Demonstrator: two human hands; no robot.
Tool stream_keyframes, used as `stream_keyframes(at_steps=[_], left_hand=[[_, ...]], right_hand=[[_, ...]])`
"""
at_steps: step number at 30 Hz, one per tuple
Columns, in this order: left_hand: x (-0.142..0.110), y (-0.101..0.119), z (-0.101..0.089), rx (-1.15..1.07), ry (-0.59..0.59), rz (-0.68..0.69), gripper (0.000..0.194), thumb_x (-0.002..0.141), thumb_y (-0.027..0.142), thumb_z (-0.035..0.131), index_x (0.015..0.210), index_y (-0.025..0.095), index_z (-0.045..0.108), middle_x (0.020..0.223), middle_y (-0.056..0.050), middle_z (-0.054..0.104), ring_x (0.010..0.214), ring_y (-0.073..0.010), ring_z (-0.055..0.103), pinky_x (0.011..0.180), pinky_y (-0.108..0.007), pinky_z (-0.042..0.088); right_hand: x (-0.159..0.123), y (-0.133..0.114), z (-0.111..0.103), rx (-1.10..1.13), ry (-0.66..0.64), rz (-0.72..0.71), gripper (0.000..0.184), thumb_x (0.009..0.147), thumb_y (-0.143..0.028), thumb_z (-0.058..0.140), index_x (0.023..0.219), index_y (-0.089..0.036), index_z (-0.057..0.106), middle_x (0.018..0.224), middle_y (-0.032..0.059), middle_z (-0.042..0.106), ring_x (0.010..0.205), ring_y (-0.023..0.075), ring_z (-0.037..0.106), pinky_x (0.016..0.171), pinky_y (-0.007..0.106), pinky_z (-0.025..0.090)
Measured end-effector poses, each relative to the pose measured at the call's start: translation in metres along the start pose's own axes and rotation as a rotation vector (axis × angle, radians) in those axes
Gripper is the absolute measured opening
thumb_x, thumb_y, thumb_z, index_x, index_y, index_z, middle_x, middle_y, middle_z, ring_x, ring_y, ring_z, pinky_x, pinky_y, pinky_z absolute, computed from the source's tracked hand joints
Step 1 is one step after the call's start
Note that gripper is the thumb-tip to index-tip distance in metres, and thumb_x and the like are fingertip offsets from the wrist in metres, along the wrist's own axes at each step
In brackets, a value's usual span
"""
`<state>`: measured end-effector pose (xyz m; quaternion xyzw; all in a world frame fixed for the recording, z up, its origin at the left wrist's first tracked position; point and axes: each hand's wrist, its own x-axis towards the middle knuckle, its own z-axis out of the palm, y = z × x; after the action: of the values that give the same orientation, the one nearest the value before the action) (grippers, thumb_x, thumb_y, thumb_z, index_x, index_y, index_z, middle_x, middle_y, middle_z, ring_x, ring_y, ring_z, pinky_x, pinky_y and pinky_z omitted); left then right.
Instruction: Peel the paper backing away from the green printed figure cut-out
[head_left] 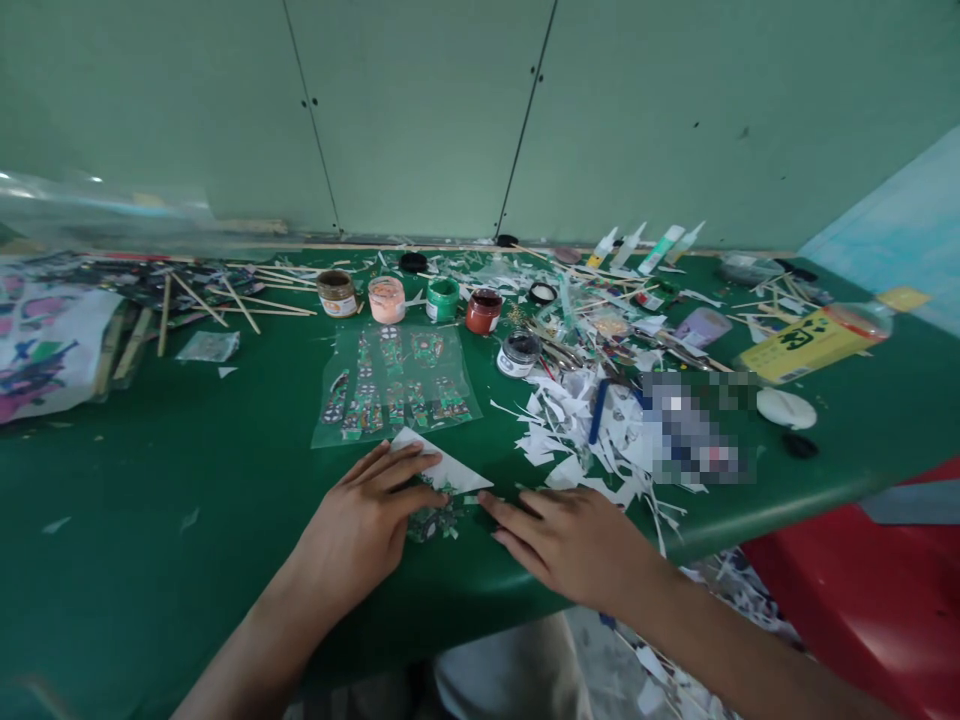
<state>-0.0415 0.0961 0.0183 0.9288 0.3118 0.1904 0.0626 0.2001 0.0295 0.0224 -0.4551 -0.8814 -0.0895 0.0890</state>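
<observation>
My left hand [375,510] lies over a white triangular piece of paper [459,470], fingers stretched out and fingertips resting on it. Just below the paper, partly under the left thumb, is a small green and grey patterned cut-out [439,522]. My right hand [574,535] rests low on the table, its extended index fingertip at the paper's right corner and its thumb a little apart. No object shows between the right fingers. Beyond the paper lies a clear plastic sheet [345,350] carrying several patterned pieces.
Paint jars [442,298] stand in a row on the green table [187,560]. White paper scraps [562,420] heap up on the right, near a yellow-labelled bottle [814,342]. Glue tubes [660,250] are at the back. Wooden sticks [259,300] lie left; a red chair [870,580] stands at right.
</observation>
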Motion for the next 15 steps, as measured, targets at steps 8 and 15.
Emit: stream_keyframes(at_steps=[8, 15], left_hand=[[0.000, 0.026, -0.007, 0.098, -0.021, -0.117, 0.037, 0.079, 0.018, 0.055, 0.110, 0.034, 0.069, 0.116, -0.006, 0.064, 0.101, -0.0300, 0.059, 0.076, -0.048, 0.051], [-0.003, 0.045, 0.007, 0.164, 0.045, -0.199, 0.030, 0.084, 0.028, 0.057, 0.112, 0.029, 0.068, 0.103, -0.008, 0.063, 0.089, -0.0255, 0.057, 0.073, -0.043, 0.048]], right_hand=[[0.005, 0.007, -0.013, 0.024, 0.037, 0.272, 0.027, 0.095, -0.023, 0.034, 0.090, -0.017, 0.060, 0.063, 0.0010, 0.063, 0.040, 0.0103, 0.049, 0.042, 0.027, 0.019], [0.030, -0.008, -0.002, 0.047, -0.124, 0.337, 0.023, 0.094, -0.025, 0.036, 0.087, -0.021, 0.058, 0.062, 0.0000, 0.065, 0.041, 0.0108, 0.049, 0.044, 0.028, 0.013]])
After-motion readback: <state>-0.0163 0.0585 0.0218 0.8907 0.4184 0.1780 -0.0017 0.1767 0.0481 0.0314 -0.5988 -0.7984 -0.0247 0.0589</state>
